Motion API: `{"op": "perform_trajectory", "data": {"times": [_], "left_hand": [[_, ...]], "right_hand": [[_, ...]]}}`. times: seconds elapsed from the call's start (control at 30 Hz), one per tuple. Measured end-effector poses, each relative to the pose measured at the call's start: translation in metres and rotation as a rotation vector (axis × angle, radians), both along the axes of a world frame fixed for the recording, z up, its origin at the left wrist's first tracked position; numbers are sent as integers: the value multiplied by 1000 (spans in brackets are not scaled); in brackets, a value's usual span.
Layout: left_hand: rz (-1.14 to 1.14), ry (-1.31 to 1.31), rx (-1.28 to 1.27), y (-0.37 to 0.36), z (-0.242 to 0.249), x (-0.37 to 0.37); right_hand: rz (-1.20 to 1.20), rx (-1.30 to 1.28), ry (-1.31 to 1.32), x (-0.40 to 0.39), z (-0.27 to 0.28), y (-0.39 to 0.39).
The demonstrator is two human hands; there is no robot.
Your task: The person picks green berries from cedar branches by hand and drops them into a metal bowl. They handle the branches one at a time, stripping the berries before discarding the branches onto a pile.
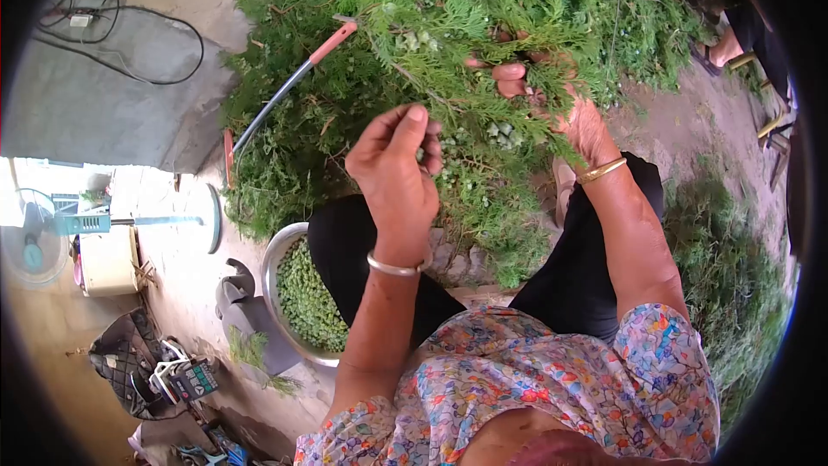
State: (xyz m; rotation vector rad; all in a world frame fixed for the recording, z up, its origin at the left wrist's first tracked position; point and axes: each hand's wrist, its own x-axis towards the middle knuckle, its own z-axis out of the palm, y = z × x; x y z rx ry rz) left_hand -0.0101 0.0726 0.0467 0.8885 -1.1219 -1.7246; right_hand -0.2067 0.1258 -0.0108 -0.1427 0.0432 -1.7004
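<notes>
My left hand, with a silver bangle at the wrist, is raised over the near part of the green branches. Its thumb and fingers are pressed together, and whatever they may hold is hidden. To the right, my right hand, with a gold bangle at the wrist, is wrapped round a leafy branch, which partly covers the fingers. Pale green berry clusters hang among the foliage between the hands. A metal basin beside my leg holds many green berries.
A big branch pile lies ahead, with an orange-handled metal tool on it. At left are a fan, a black cable and a grey object. Another person's foot shows at the upper right.
</notes>
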Motion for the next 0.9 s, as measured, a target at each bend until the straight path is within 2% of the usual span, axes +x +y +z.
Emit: {"op": "perform_trajectory", "data": {"times": [0.07, 0.1, 0.13, 0.2, 0.27, 0.33, 0.37, 0.43, 0.47, 0.53, 0.57, 0.6, 0.67, 0.7, 0.73, 0.8, 0.83, 0.87, 0.9], "left_hand": [[-3, 20, -18, -11, 2, -4], [5, 50, 11, -14, 4, -8], [12, 82, 41, -16, 5, -13], [3, 130, 23, -22, 1, -20], [48, 252, 170, -27, 2, -26], [53, 349, 258, -32, 6, -33], [95, 373, 352, -33, 8, -38], [147, 430, 492, -36, 10, -43], [146, 431, 492, -39, 7, -42], [193, 357, 440, -48, -4, -39], [178, 333, 368, -52, -10, -34], [172, 330, 372, -53, -12, -30], [147, 310, 174, -53, -15, -23], [134, 270, 172, -50, -10, -21], [130, 270, 175, -49, -8, -20], [58, 47, 78, -47, -9, -21], [42, -50, -16, -50, -17, -23], [31, -48, -13, -50, -20, -25], [-75, 41, 80, -47, -19, -26]], "right_hand": [[224, 30, -104, -2, 6, 0], [100, 237, -11, 6, 23, 1], [108, 232, -9, 5, 15, -1], [4, -49, 137, -5, -18, 0], [55, -90, 138, -17, -38, -2], [-26, 84, 343, -19, -39, 1], [-18, 85, 345, -15, -40, 3], [-218, 340, 546, 13, -1, 10], [-219, 340, 546, 15, 16, 9], [-11, 569, 688, 17, 42, 6], [-233, 798, 790, 22, 34, -4], [-237, 804, 787, 19, 32, -4], [-301, 942, 1195, 13, 29, -1], [-258, 668, 1386, 11, 47, 5], [-261, 673, 1386, 17, 49, 5], [-471, 648, 1878, 31, 52, 4], [-465, 585, 1913, 32, 44, 1], [-469, 598, 1914, 34, 41, -1], [-358, 561, 1799, 37, 40, -3]]}}
